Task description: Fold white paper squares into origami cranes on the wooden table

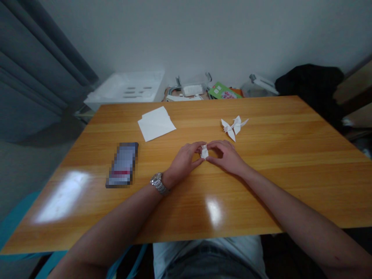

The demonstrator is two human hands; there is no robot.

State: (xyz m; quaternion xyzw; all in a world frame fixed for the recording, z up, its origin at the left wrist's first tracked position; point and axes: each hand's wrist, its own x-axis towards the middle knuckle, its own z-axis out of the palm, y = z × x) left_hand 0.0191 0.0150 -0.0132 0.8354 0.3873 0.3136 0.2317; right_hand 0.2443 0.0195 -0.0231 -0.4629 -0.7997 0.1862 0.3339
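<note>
A small folded piece of white paper [204, 152] sits at the middle of the wooden table [261, 186], pinched between both hands. My left hand [186, 159], with a metal watch on its wrist, grips the paper's left side with closed fingers. On the paper's right side, my right hand [225, 155] holds it with fingers curled. Just beyond my right hand lies a finished white paper crane [234, 127]. A stack of flat white paper sheets [156, 123] rests further left on the table.
A phone [122, 164] lies face up left of my left hand. Behind the table stand a white plastic tray [128, 89], a clear box with small items [192, 90], a green packet [222, 92] and a dark bag [308, 83]. A grey curtain hangs at left.
</note>
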